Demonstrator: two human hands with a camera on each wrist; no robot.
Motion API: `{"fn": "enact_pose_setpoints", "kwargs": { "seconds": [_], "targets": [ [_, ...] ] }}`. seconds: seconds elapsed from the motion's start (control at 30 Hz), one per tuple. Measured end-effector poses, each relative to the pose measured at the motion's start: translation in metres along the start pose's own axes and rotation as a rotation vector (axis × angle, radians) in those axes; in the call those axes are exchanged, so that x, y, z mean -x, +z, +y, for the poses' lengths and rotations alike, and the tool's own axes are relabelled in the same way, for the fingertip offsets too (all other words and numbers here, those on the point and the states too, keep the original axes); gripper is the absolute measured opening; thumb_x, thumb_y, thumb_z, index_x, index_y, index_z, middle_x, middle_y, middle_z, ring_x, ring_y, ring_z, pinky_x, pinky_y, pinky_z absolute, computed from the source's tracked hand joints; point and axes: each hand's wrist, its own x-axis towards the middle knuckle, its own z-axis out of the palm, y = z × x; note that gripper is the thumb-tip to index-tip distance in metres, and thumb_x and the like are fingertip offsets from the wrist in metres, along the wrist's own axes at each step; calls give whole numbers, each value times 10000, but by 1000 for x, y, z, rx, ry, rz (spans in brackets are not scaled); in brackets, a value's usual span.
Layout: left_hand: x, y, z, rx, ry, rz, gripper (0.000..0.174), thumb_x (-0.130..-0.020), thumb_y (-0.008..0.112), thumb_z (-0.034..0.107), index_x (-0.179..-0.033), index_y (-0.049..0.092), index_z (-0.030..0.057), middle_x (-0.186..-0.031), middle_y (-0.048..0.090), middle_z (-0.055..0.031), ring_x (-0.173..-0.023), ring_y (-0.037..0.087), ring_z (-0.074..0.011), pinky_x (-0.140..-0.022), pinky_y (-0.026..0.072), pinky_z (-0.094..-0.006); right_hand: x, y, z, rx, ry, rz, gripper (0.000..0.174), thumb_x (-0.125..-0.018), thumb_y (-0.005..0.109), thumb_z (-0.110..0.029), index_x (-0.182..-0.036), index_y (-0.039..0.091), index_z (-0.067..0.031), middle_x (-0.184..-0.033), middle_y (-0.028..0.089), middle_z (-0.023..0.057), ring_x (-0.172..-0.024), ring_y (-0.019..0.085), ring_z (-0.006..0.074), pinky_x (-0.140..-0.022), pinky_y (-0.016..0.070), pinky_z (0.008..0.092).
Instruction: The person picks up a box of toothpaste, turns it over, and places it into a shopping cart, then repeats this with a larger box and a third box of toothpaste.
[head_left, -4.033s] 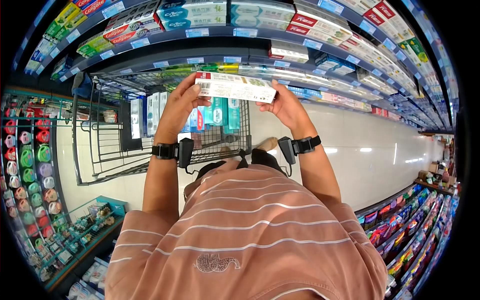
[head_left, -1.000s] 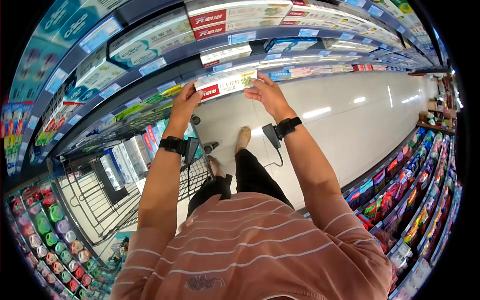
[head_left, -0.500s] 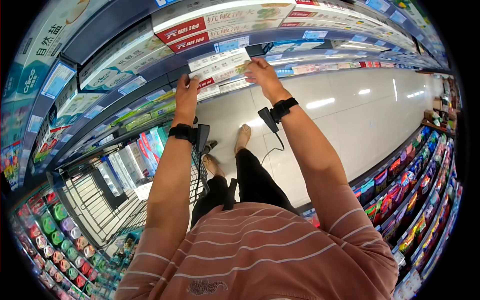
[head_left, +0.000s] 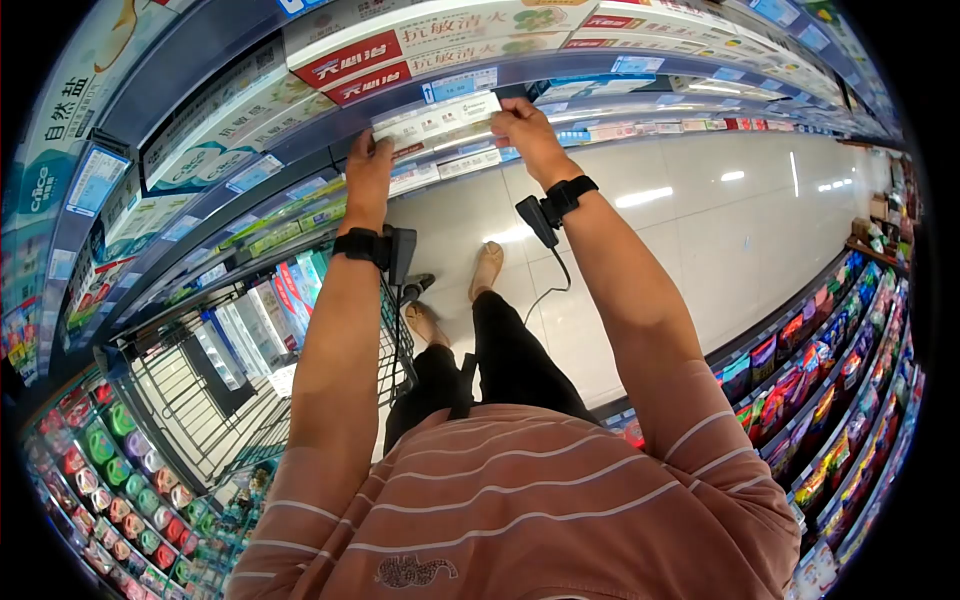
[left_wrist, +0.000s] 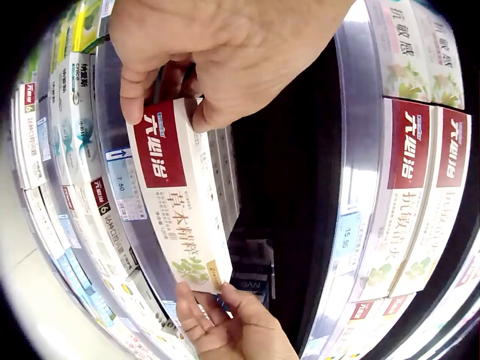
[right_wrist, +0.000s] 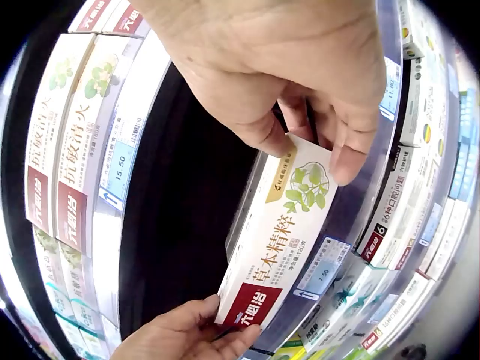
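A white toothpaste box [left_wrist: 180,202] with a red logo end and green leaves lies at the front edge of a shelf, beside its price tag. In the left wrist view the left hand [left_wrist: 225,52] pinches the red end between thumb and fingers. The right hand [right_wrist: 285,82] grips the leaf-printed end in the right wrist view. From the head view, the left hand [head_left: 369,180] and right hand [head_left: 530,140] are at opposite ends of the box [head_left: 440,120]. Part of another box shows behind it on the shelf.
Stacked toothpaste boxes [head_left: 440,50] stand on the shelf above, its edge overhanging. A wire cart [head_left: 190,410] holding several boxes is at the lower left. Bright packets [head_left: 770,390] line a rack at the right. Tiled floor [head_left: 660,230] lies between.
Both hands have carried the box from over the cart to the shelf on the far side. The person has moved nearer the shelf, and the cart now appears lower left.
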Motion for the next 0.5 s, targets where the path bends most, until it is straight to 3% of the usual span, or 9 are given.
{"fn": "enact_pose_setpoints", "kwargs": {
  "seconds": [0.1,0.2,0.5],
  "targets": [
    [-9,-4,-3,-34,5,-20,418,-986,602,230,-1339,567,9,-1191,650,-90,-1026,628,-145,-862,514,-275,-4,2,-1,1,-6,13,363,-895,661,-169,-1195,595,25,-987,646,57,-850,622,134,-745,554,281],
    [-20,-7,-9,-115,46,-23,383,-988,601,229,-1299,588,5,-1183,653,-92,-1029,629,-145,-869,514,-274,-8,5,-5,-11,17,8,255,-915,672,-147,-1136,622,-30,-977,648,37,-885,638,135,-766,555,288],
    [-49,-12,-29,-167,65,16,312,-981,619,241,-1134,642,-31,-1072,666,-82,-925,626,-144,-831,520,-277,-22,11,-2,-80,57,3,264,-895,701,-90,-1127,594,-23,-957,640,50,-842,643,148,-786,571,294]
  ]
}}
